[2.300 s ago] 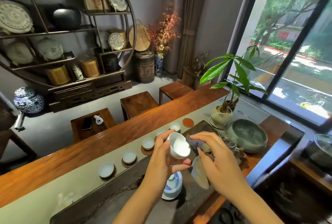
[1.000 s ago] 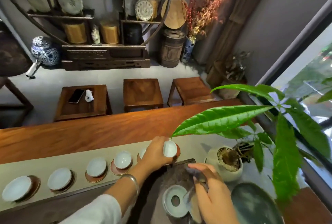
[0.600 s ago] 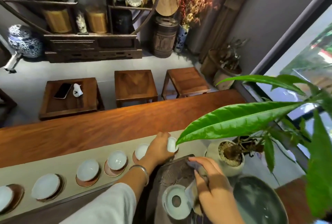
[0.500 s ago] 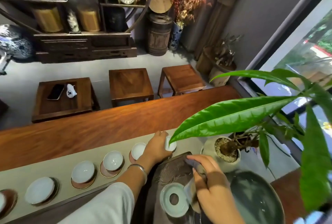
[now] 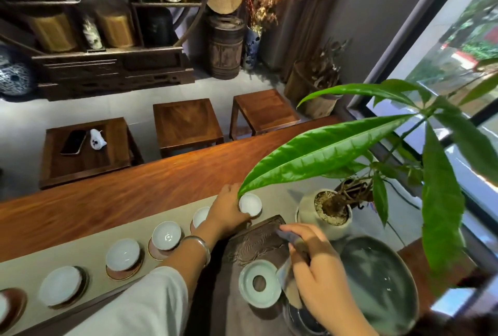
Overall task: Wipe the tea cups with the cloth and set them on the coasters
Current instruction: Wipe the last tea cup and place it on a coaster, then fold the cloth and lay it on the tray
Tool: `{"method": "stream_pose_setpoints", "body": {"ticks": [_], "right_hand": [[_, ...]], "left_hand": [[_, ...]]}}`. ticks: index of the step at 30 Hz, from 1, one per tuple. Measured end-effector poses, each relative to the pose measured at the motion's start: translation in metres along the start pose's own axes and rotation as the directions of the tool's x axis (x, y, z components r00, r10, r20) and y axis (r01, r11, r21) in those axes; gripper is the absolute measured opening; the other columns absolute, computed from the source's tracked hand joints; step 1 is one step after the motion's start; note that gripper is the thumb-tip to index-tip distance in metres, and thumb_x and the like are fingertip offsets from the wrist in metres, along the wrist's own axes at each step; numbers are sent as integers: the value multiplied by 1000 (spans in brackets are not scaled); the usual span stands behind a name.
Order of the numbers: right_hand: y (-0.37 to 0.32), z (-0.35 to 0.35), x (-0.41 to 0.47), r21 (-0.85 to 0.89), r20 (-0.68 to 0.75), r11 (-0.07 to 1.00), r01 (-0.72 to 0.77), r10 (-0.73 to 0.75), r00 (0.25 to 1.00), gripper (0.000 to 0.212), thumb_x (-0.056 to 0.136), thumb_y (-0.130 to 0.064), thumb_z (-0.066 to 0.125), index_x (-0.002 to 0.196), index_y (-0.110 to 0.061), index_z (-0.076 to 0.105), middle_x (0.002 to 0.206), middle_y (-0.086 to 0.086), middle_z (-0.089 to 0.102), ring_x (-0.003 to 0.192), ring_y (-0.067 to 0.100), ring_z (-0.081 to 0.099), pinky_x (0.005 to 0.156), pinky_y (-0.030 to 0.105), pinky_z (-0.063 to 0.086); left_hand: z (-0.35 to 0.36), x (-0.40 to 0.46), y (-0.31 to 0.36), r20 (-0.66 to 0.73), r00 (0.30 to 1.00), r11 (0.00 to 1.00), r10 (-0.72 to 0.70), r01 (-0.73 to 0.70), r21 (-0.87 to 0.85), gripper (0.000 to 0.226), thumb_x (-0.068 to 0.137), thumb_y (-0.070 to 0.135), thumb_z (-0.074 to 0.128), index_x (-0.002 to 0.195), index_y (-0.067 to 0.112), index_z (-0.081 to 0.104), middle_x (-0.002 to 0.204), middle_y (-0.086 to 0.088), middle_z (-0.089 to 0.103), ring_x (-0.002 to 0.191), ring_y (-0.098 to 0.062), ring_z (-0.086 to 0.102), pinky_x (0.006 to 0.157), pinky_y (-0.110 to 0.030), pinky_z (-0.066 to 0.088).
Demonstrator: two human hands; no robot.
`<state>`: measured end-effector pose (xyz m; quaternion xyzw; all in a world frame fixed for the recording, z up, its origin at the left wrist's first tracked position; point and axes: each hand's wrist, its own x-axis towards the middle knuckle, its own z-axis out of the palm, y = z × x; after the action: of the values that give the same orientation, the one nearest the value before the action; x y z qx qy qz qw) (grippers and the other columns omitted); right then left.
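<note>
Wooden stools and a dark display shelf fill the background; in front runs a long wooden table (image 5: 107, 201) with a pale runner (image 5: 89, 249) along it. On the runner, from the left, tea cups sit mouth up on round brown coasters: one cut off at the frame edge, then a cup (image 5: 60, 286), another cup (image 5: 122, 255), a third (image 5: 165, 236) and a fourth (image 5: 200, 215) half hidden by the wrist. At the right end of this row the left hand (image 5: 227, 210) grips the last cup (image 5: 250, 204) round its side. Half a second ago that cup was tipped on its side; now its mouth faces up and its axis stands nearly upright, low over the runner. Its coaster is hidden beneath, so whether it has touched down cannot be told. By my reading, this placing is about finished and the row is then complete. Further right, the right hand (image 5: 318, 263) pinches the grey cloth (image 5: 287, 276) over the dark tea tray (image 5: 258, 244), beside a pale green lid (image 5: 260, 283). A potted plant (image 5: 327, 209) and a wide green bowl (image 5: 377, 281) stand beyond.
</note>
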<state>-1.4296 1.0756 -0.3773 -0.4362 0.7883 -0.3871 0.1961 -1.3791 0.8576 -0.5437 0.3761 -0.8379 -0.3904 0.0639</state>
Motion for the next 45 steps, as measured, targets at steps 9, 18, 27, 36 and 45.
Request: {"method": "stream_pose_setpoints", "body": {"ticks": [9,18,27,36,45], "right_hand": [[-13,-3,-11,-45,12,999,22,-21,1000,47,83,6,53,103,-37,59,113,-13,59,105,-3,56,92,21,45],[-52,11,-16,233,89,970,69,-92,992,31,94,-6,52,109,-32,60,109,-22,65,106,-8,56,88,7,41],[-97,56,-58,377,314,926,20,-148,938,21,96,-22,53,105,-40,59,101,-30,64,96,-18,55,73,3,43],[-132,94,-99,451,463,840,-301,69,884,26,97,-27,47,93,-19,71,106,4,70,100,13,63,88,32,48],[-191,201,-171,213,943,401,-891,153,295,67,74,-55,63,113,0,68,116,27,65,107,45,61,91,54,47]], "left_hand": [[-49,-47,18,-141,988,992,60,-74,-99,45,86,2,59,130,14,57,129,-10,57,117,-23,56,96,-31,43],[-92,-197,83,131,991,667,-37,122,-735,20,101,11,51,116,10,65,109,-5,68,97,-12,65,85,-19,53],[-94,-301,68,17,964,502,-266,153,-851,31,84,32,72,105,10,66,90,4,66,81,-8,60,76,-20,45],[-141,-391,21,-48,955,373,-292,68,-925,35,54,13,66,88,9,75,85,-13,66,73,-19,61,62,-22,49],[-213,-497,-59,38,948,349,-315,152,-925,64,38,12,66,101,13,74,98,-5,72,84,-15,70,64,-23,54]]}}
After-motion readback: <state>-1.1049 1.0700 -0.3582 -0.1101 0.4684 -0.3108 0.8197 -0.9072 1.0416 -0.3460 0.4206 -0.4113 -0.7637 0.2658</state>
